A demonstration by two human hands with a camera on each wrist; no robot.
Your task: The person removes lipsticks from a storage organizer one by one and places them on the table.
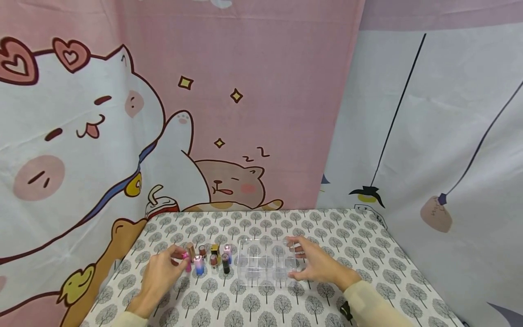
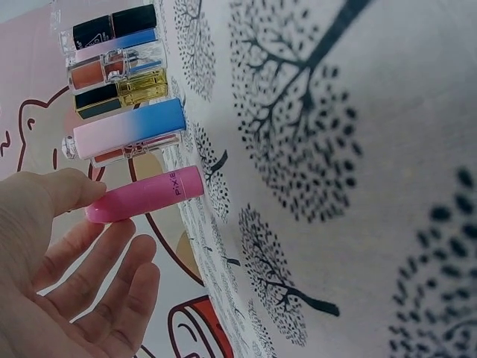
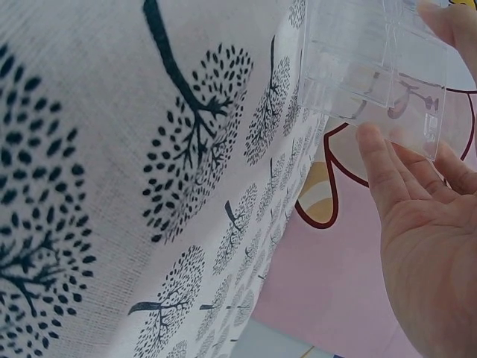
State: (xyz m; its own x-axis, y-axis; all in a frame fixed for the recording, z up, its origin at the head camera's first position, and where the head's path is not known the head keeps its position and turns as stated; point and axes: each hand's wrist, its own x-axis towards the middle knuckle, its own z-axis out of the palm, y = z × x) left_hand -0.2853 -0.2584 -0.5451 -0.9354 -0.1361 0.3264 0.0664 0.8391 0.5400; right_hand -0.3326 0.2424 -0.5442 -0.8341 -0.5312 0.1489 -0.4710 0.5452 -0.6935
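My left hand (image 1: 180, 259) pinches the top of a pink lipstick tube (image 1: 187, 263) between thumb and forefinger; the tube (image 2: 145, 195) stands on the tablecloth, with the left hand (image 2: 82, 205) at its cap end. Just right of it stands a cluster of several lipsticks (image 1: 212, 259), among them a pink-to-blue one (image 2: 127, 127). A clear compartmented organizer (image 1: 265, 263) sits right of the cluster. My right hand (image 1: 298, 261) holds its right end, thumb on the near wall and fingers at the far side. In the right wrist view the organizer (image 3: 373, 67) lies against the right hand (image 3: 406, 74).
A table (image 1: 367, 254) covered in a white cloth printed with grey trees fills the lower view. Cartoon cat fabric hangs behind and to the left, pale fabric to the right, both close to the table edges.
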